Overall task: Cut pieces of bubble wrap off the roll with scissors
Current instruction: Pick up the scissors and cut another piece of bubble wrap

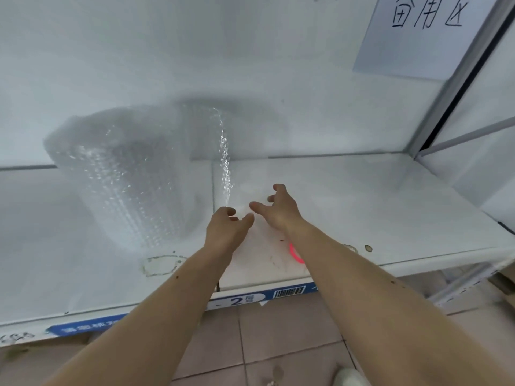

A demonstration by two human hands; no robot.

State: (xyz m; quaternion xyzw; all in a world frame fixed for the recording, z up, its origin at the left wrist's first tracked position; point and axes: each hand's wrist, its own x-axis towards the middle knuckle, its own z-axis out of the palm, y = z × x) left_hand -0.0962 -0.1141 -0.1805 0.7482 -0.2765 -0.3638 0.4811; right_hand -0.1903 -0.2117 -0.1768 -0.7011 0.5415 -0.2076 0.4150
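Observation:
A big roll of clear bubble wrap (122, 176) stands on the white shelf (376, 207) at the left, its loose edge (225, 168) hanging down toward my hands. My left hand (227, 228) hovers just right of the roll's base with fingers curled apart, holding nothing. My right hand (278, 207) is beside it, fingers spread, also empty. A pink-red handle, probably the scissors (295, 253), lies on the shelf and is mostly hidden under my right forearm.
A paper sign with handwritten characters (423, 32) hangs on the back wall at top right. A metal frame post (457, 79) bounds the shelf on the right. The shelf's front edge carries a blue label strip (250, 300). Tiled floor lies below.

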